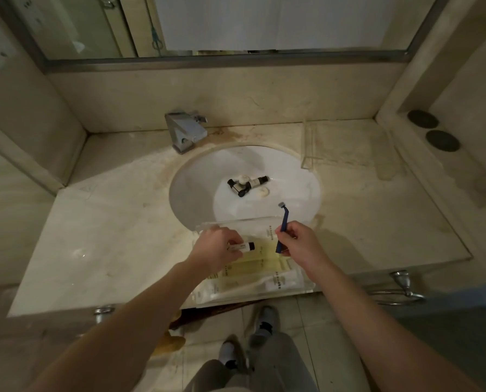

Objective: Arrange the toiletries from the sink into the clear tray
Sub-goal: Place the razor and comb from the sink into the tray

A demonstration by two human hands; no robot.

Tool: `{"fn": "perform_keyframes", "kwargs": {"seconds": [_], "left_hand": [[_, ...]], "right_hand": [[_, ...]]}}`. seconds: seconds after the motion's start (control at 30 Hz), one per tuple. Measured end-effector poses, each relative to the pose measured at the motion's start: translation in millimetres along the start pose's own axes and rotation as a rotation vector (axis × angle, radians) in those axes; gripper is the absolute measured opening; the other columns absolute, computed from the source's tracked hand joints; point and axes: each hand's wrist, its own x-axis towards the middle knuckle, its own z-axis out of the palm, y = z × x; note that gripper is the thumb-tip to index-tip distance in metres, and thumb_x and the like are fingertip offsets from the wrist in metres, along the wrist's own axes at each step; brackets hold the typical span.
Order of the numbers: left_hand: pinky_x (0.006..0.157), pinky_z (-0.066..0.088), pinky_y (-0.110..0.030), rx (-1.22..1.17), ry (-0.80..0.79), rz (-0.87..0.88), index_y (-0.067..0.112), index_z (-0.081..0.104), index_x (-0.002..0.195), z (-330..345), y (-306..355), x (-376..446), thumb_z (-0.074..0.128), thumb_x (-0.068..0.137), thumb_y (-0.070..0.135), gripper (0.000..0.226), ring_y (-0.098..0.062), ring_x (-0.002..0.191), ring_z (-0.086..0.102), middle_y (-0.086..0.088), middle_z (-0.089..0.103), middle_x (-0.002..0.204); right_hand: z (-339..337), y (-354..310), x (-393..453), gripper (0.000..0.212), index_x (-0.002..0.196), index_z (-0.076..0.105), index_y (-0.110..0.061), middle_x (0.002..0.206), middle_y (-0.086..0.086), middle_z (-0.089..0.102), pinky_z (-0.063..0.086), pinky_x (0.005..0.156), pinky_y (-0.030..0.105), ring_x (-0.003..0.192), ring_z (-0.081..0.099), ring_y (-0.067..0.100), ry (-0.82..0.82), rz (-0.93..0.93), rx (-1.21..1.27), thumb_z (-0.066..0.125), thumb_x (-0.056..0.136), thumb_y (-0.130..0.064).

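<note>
Left grip (217,246) pinches a small bottle (243,246), right grip (298,241) holds the razor (283,224), both over the clear tray (298,287).

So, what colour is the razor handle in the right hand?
Dark blue razor, with a grey head; head view shows it.

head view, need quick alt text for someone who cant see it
Over a clear tray at the sink's front edge, the left hand holds a small bottle and the right hand a blue razor. More bottles lie in the basin.
</note>
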Motion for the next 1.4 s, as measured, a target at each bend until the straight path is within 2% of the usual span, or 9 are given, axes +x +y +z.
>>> {"fn": "perform_keyframes", "kwargs": {"seconds": [0.2, 0.4, 0.53, 0.63, 0.83, 0.97, 1.03, 1.17, 1.4], "left_hand": [[0.084, 0.045, -0.028, 0.009, -0.09, 0.009, 0.021, 0.069, 0.104, 16, -5, -5, 0.066, 0.081, 0.027, 0.024, -0.019, 0.097, 0.056, 0.001, 0.062, 0.103], [0.084, 0.044, -0.029, 0.049, -0.073, 0.0, 0.022, 0.067, 0.109, 26, -7, -1, 0.071, 0.078, 0.031, 0.033, -0.02, 0.101, 0.051, -0.001, 0.053, 0.103], [0.081, 0.043, -0.027, -0.028, -0.042, -0.042, 0.024, 0.061, 0.114, 19, -8, -2, 0.075, 0.073, 0.039, 0.046, -0.016, 0.098, 0.05, 0.003, 0.054, 0.103], [0.071, 0.044, -0.022, -0.263, 0.066, -0.117, 0.021, 0.061, 0.107, 1, -4, 1, 0.066, 0.085, 0.033, 0.026, -0.013, 0.085, 0.057, 0.005, 0.059, 0.092], [0.079, 0.054, -0.03, -0.555, -0.161, -0.071, 0.018, 0.063, 0.099, -37, 11, 9, 0.071, 0.082, 0.017, 0.019, -0.016, 0.083, 0.066, 0.0, 0.07, 0.087], [0.078, 0.053, -0.029, -0.586, -0.111, -0.134, 0.016, 0.063, 0.101, -45, 5, 9, 0.066, 0.083, 0.006, 0.021, -0.016, 0.084, 0.063, 0.0, 0.066, 0.088], [0.07, 0.049, -0.027, -0.532, 0.066, -0.219, 0.016, 0.06, 0.104, -46, -4, 10, 0.061, 0.083, 0.004, 0.024, -0.017, 0.082, 0.059, -0.001, 0.063, 0.089], [0.069, 0.041, -0.028, -0.455, 0.326, -0.352, 0.016, 0.054, 0.103, -48, -25, 7, 0.055, 0.079, -0.001, 0.029, -0.02, 0.079, 0.053, 0.0, 0.053, 0.083], [0.074, 0.041, -0.023, -0.185, 0.131, -0.195, 0.015, 0.069, 0.096, -43, -42, -8, 0.055, 0.075, -0.003, 0.03, -0.017, 0.081, 0.054, 0.0, 0.057, 0.093]], "right_hand": [[3, 10, -1, 0.019, 0.096, 0.061, -0.004, 0.1, 0.026, 0.063, 0.054, 0.081, 0.05, 0.092, 0.063, 0.04, -0.009, 0.02, -0.123, 0.057, 0.094, -0.022], [6, 11, -1, 0.011, 0.091, 0.06, -0.007, 0.097, 0.021, 0.067, 0.045, 0.058, 0.024, 0.075, 0.065, 0.025, -0.058, 0.043, -0.144, 0.059, 0.091, -0.018], [12, 8, 1, 0.007, 0.086, 0.059, -0.008, 0.082, 0.014, 0.067, 0.045, 0.054, 0.028, 0.06, 0.06, 0.016, -0.09, 0.065, -0.117, 0.064, 0.087, -0.013], [20, -1, 2, 0.006, 0.085, 0.06, -0.007, 0.073, 0.011, 0.062, 0.043, 0.05, 0.028, 0.056, 0.056, 0.017, -0.106, 0.102, 0.013, 0.065, 0.086, -0.009], [48, -29, 5, 0.008, 0.09, 0.064, -0.004, 0.069, 0.006, 0.061, 0.04, 0.045, 0.024, 0.052, 0.053, 0.014, -0.105, 0.242, 0.282, 0.063, 0.088, -0.012], [59, -36, 11, 0.014, 0.093, 0.063, -0.008, 0.083, 0.009, 0.067, 0.057, 0.063, 0.037, 0.071, 0.067, 0.025, -0.078, 0.064, -0.107, 0.054, 0.093, -0.019], [59, -35, 11, 0.015, 0.093, 0.064, -0.011, 0.086, 0.005, 0.067, 0.057, 0.074, 0.041, 0.079, 0.067, 0.025, -0.111, -0.092, -0.337, 0.054, 0.093, -0.022], [56, -29, 6, 0.015, 0.104, 0.063, -0.015, 0.092, 0.003, 0.063, 0.054, 0.073, 0.038, 0.083, 0.061, 0.024, -0.206, -0.349, -0.793, 0.056, 0.091, -0.016], [57, -11, 3, 0.009, 0.094, 0.063, -0.015, 0.1, 0.002, 0.055, 0.048, 0.08, 0.037, 0.095, 0.053, 0.021, -0.308, -0.534, -0.934, 0.059, 0.086, -0.015]]}}
